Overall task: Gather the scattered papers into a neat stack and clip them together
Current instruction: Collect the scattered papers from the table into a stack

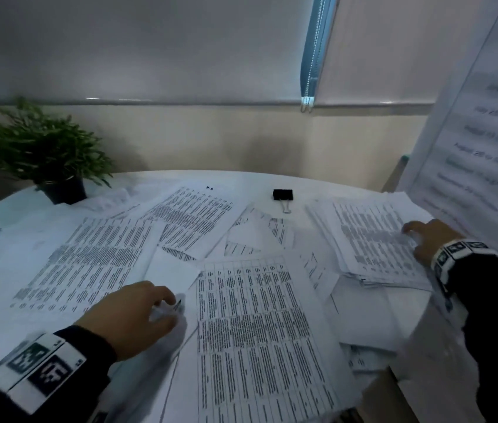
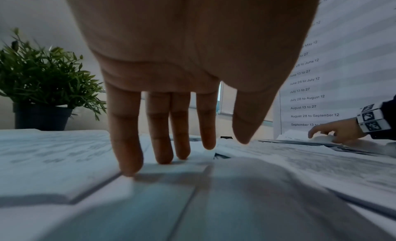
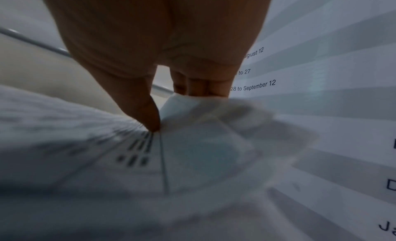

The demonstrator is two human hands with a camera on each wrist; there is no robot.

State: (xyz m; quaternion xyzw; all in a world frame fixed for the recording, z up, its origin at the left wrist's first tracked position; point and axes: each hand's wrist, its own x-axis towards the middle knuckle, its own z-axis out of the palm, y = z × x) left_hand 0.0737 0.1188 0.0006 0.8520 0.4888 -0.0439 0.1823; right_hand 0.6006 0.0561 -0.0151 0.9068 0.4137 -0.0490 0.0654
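Printed sheets lie scattered over a round white table (image 1: 259,181). A rough pile of papers (image 1: 369,239) sits at the right. My right hand (image 1: 409,235) is at its right edge; in the right wrist view the thumb (image 3: 153,124) presses on top while the fingers (image 3: 199,87) sit behind a lifted paper corner (image 3: 193,109), pinching it. My left hand (image 1: 166,306) is near the front, its straight fingertips (image 2: 128,170) touching a loose sheet beside a large table-printed page (image 1: 256,331). A black binder clip (image 1: 282,195) lies apart at the back.
A potted green plant (image 1: 43,154) stands at the table's back left. A tall printed chart with date lines (image 1: 479,132) stands just right of my right hand. A wall and lowered blinds (image 1: 150,47) are behind. The table's right front edge drops off under overhanging sheets.
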